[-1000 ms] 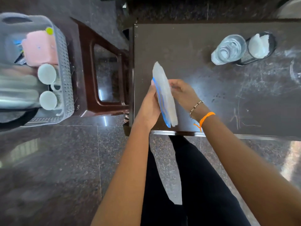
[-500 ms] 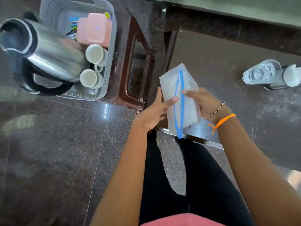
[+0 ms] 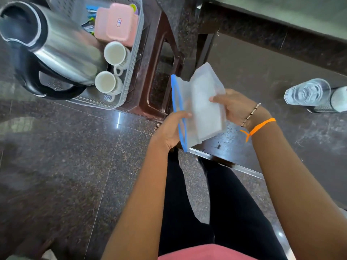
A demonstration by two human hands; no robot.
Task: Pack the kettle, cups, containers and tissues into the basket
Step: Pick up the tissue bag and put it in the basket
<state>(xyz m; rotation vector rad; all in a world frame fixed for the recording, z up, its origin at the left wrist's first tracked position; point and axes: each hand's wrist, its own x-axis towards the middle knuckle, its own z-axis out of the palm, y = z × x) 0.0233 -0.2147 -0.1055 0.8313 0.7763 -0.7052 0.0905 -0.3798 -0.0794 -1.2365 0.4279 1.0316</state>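
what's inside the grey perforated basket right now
Inside the grey perforated plastic basket: a steel kettle with black handle, two white cups and pink lidded containers. Colourful items behind them are mostly hidden; the kettle covers the basket's floor.

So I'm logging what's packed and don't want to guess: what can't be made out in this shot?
- Basket floor, head view: the kettle covers most of it.
- Items behind the pink container: only coloured slivers show.
- Tissue packet contents: hazy through the plastic, partly under both hands.
- Clear cup and the thing beside it: cut by the right edge.
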